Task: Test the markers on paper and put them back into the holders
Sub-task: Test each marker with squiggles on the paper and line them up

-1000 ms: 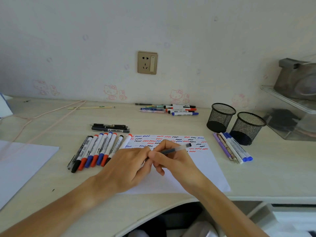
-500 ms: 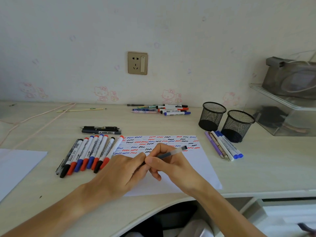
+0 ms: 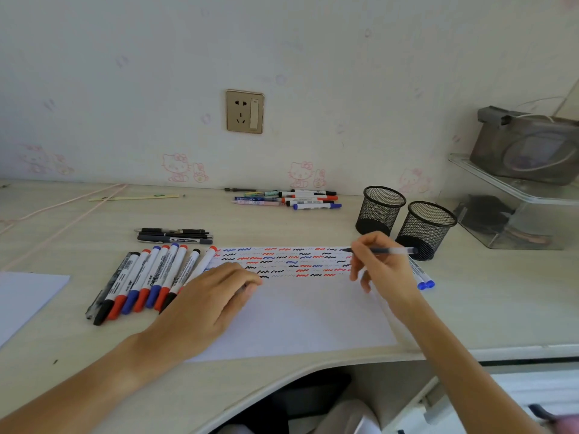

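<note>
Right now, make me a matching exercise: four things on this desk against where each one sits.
Things:
1. thin dark pen
2. two black mesh holders
3. row of red, blue and black capped markers
4. left hand

Places:
A. pressing flat on the white paper sheet
B. left of the sheet
C. pinched in the right hand
D. beyond the sheet's right far corner

Pairs: 1-C, 2-D, 3-B, 4-A

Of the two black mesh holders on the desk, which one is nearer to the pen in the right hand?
The right-hand holder, the one closer to the desk's front. The pen held by the right hand ends at its base; the other holder stands further back and left.
</note>
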